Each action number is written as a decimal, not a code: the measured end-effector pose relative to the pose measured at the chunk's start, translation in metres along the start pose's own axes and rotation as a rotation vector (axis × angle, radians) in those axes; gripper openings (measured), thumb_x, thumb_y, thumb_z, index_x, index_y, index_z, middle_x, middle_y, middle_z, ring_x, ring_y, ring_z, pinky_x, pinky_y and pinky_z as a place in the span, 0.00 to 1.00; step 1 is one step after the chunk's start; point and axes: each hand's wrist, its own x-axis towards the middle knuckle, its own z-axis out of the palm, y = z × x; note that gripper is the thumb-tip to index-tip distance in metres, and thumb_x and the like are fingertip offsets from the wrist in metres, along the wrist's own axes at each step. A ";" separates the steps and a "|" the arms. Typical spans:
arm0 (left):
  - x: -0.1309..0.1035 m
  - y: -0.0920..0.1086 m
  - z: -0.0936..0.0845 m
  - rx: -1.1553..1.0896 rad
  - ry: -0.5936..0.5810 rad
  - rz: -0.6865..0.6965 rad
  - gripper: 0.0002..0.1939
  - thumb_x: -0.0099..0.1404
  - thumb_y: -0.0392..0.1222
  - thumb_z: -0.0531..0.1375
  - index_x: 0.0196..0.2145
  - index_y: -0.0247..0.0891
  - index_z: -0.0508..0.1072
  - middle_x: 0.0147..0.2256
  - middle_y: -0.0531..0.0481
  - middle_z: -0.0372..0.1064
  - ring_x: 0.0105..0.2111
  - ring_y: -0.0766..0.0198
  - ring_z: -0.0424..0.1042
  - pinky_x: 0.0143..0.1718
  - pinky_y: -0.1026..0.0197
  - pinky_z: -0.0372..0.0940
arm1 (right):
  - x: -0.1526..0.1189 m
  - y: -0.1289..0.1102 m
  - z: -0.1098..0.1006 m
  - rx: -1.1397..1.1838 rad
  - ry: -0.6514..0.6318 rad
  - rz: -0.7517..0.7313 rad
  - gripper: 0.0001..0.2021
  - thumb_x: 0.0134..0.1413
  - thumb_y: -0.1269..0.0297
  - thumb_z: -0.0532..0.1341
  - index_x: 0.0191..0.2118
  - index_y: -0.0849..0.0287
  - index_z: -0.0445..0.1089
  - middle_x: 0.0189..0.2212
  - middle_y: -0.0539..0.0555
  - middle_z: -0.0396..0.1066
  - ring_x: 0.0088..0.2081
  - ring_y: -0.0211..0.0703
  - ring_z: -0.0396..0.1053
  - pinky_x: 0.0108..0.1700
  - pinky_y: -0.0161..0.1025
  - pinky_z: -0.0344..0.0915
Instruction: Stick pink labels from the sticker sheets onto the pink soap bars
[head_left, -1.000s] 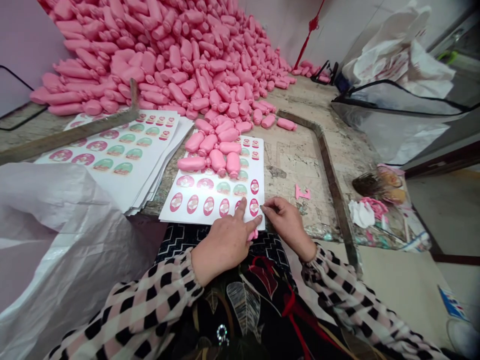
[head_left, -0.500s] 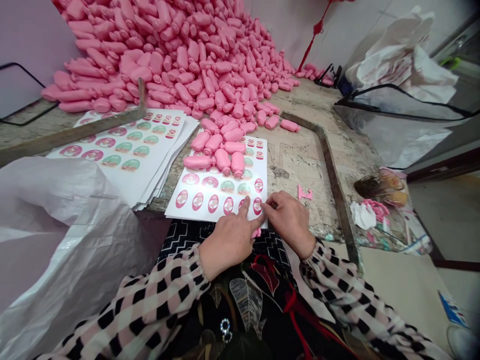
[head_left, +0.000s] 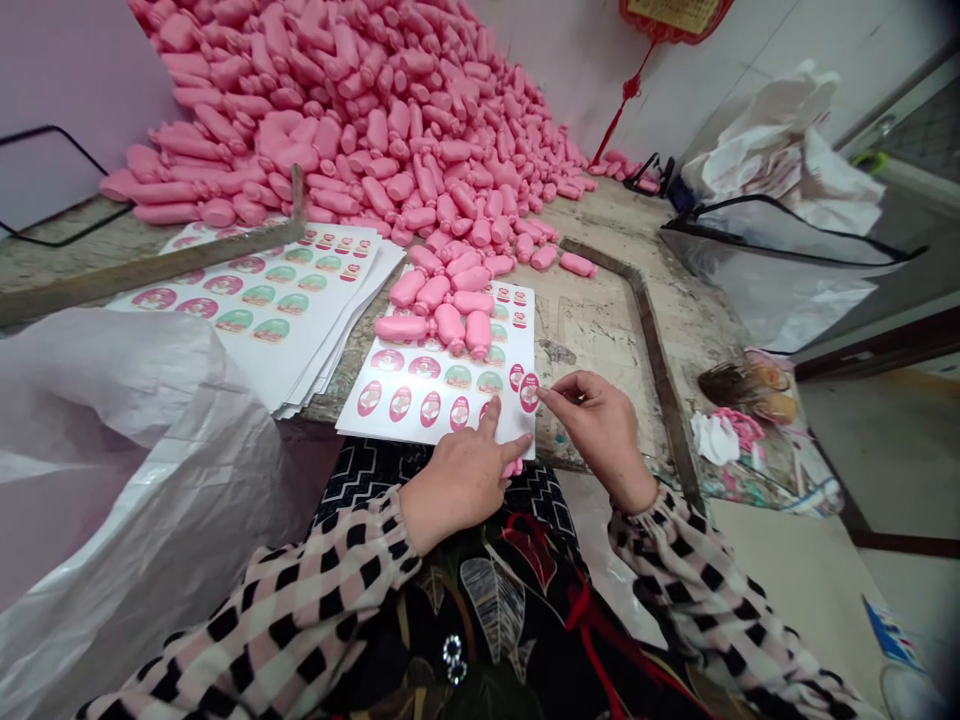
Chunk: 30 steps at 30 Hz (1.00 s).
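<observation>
My right hand point(head_left: 596, 430) pinches a red oval sticker point(head_left: 529, 392) by its right edge, lifted over the right side of a sticker sheet point(head_left: 405, 423). My left hand point(head_left: 465, 478) rests on the sheet's lower right part, index finger and thumb spread. Below that hand a bit of a pink piece point(head_left: 513, 468) shows at the sheet's lower edge; its other fingers are curled round it, mostly hidden. Several small pink bottles point(head_left: 450, 325) lie on the sheet's upper part. Rows of red and green stickers remain visible on the sheet.
A large heap of pink bottles point(head_left: 360, 130) covers the table's back. Left are stacked sticker sheets point(head_left: 300, 300), a wooden bar point(head_left: 150, 272) and a white plastic bag point(head_left: 150, 450). A metal strip point(head_left: 656, 340) and a brush point(head_left: 731, 383) lie right.
My right hand has moved right and up, and the red oval sticker has come off the sheet with it. My left hand has stayed nearly still. The view has shifted slightly.
</observation>
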 end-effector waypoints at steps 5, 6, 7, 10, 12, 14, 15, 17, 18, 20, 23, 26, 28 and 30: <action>-0.002 -0.002 -0.013 -0.818 0.185 -0.099 0.22 0.59 0.54 0.55 0.49 0.44 0.67 0.43 0.45 0.67 0.39 0.56 0.68 0.37 0.57 0.63 | -0.006 -0.003 -0.003 0.515 0.010 0.068 0.12 0.43 0.54 0.64 0.27 0.58 0.67 0.24 0.49 0.67 0.26 0.37 0.62 0.30 0.36 0.59; -0.001 -0.002 -0.015 -1.057 0.184 -0.161 0.22 0.60 0.57 0.52 0.46 0.43 0.68 0.38 0.47 0.68 0.33 0.60 0.68 0.32 0.60 0.63 | -0.009 -0.007 -0.002 0.601 -0.004 0.078 0.11 0.42 0.56 0.65 0.27 0.58 0.67 0.24 0.49 0.67 0.26 0.36 0.62 0.30 0.36 0.60; 0.001 -0.002 -0.017 -1.294 0.170 -0.222 0.23 0.60 0.60 0.50 0.44 0.42 0.68 0.33 0.49 0.67 0.27 0.64 0.67 0.27 0.62 0.62 | -0.013 -0.011 0.000 0.664 -0.030 0.084 0.11 0.42 0.57 0.65 0.27 0.58 0.67 0.24 0.48 0.66 0.26 0.36 0.62 0.31 0.36 0.60; 0.005 -0.003 -0.019 -1.840 0.156 -0.347 0.24 0.60 0.63 0.49 0.39 0.40 0.67 0.28 0.52 0.64 0.22 0.69 0.63 0.20 0.66 0.59 | -0.025 -0.024 0.006 0.723 -0.139 0.078 0.10 0.42 0.58 0.65 0.26 0.58 0.67 0.24 0.48 0.66 0.26 0.35 0.62 0.31 0.35 0.60; 0.006 -0.003 -0.018 -2.010 0.170 -0.409 0.22 0.59 0.61 0.51 0.37 0.38 0.66 0.29 0.51 0.65 0.23 0.69 0.65 0.20 0.67 0.60 | -0.031 -0.032 0.011 0.708 -0.191 0.070 0.10 0.43 0.58 0.65 0.25 0.58 0.67 0.23 0.48 0.66 0.26 0.35 0.61 0.30 0.35 0.60; 0.006 -0.004 -0.017 -2.074 0.157 -0.442 0.22 0.60 0.59 0.52 0.38 0.36 0.66 0.29 0.51 0.65 0.23 0.69 0.66 0.19 0.67 0.61 | -0.035 -0.037 0.014 0.705 -0.211 0.064 0.09 0.43 0.59 0.65 0.25 0.59 0.67 0.22 0.47 0.65 0.25 0.34 0.61 0.30 0.34 0.60; 0.006 -0.004 -0.017 -2.084 0.146 -0.448 0.22 0.61 0.58 0.52 0.38 0.35 0.67 0.28 0.51 0.65 0.23 0.69 0.66 0.19 0.67 0.61 | -0.036 -0.039 0.015 0.713 -0.223 0.061 0.09 0.42 0.59 0.65 0.25 0.59 0.67 0.22 0.47 0.66 0.25 0.34 0.61 0.30 0.34 0.60; 0.005 -0.004 -0.016 -2.085 0.138 -0.445 0.22 0.62 0.57 0.51 0.39 0.33 0.68 0.26 0.51 0.64 0.22 0.69 0.66 0.19 0.67 0.62 | -0.037 -0.041 0.017 0.734 -0.252 0.062 0.09 0.41 0.59 0.66 0.24 0.59 0.67 0.22 0.47 0.66 0.25 0.34 0.62 0.30 0.34 0.61; 0.005 -0.005 -0.016 -2.081 0.138 -0.440 0.22 0.62 0.57 0.51 0.39 0.33 0.68 0.26 0.51 0.64 0.22 0.69 0.66 0.19 0.67 0.62 | -0.037 -0.041 0.018 0.740 -0.266 0.065 0.10 0.41 0.59 0.66 0.24 0.59 0.67 0.22 0.47 0.67 0.25 0.34 0.62 0.30 0.34 0.61; 0.005 -0.006 -0.015 -2.070 0.142 -0.437 0.22 0.62 0.56 0.51 0.38 0.33 0.69 0.26 0.50 0.64 0.22 0.69 0.66 0.19 0.67 0.62 | -0.038 -0.042 0.019 0.740 -0.281 0.077 0.10 0.41 0.59 0.66 0.24 0.59 0.67 0.22 0.47 0.67 0.25 0.34 0.63 0.29 0.34 0.62; 0.005 -0.007 -0.015 -2.050 0.153 -0.427 0.22 0.62 0.56 0.52 0.38 0.33 0.69 0.25 0.50 0.64 0.21 0.69 0.66 0.19 0.67 0.62 | -0.039 -0.042 0.022 0.766 -0.304 0.095 0.09 0.41 0.60 0.66 0.24 0.59 0.67 0.22 0.47 0.67 0.25 0.34 0.63 0.29 0.33 0.62; 0.006 -0.007 -0.014 -2.039 0.159 -0.412 0.22 0.61 0.57 0.53 0.37 0.33 0.69 0.24 0.51 0.64 0.20 0.69 0.65 0.19 0.67 0.62 | -0.039 -0.042 0.024 0.810 -0.322 0.107 0.09 0.41 0.62 0.66 0.24 0.59 0.67 0.21 0.46 0.67 0.24 0.33 0.63 0.29 0.33 0.62; 0.007 -0.008 -0.014 -2.036 0.162 -0.402 0.22 0.61 0.57 0.53 0.37 0.33 0.69 0.25 0.51 0.64 0.20 0.69 0.65 0.19 0.66 0.62 | -0.039 -0.042 0.025 0.824 -0.331 0.112 0.09 0.41 0.62 0.66 0.24 0.59 0.67 0.21 0.46 0.67 0.23 0.33 0.64 0.29 0.33 0.62; 0.007 -0.008 -0.013 -2.035 0.165 -0.386 0.22 0.61 0.57 0.53 0.37 0.34 0.69 0.25 0.51 0.64 0.21 0.70 0.65 0.19 0.67 0.62 | -0.039 -0.042 0.025 0.836 -0.348 0.118 0.09 0.41 0.62 0.66 0.24 0.59 0.67 0.21 0.46 0.67 0.23 0.33 0.65 0.29 0.33 0.63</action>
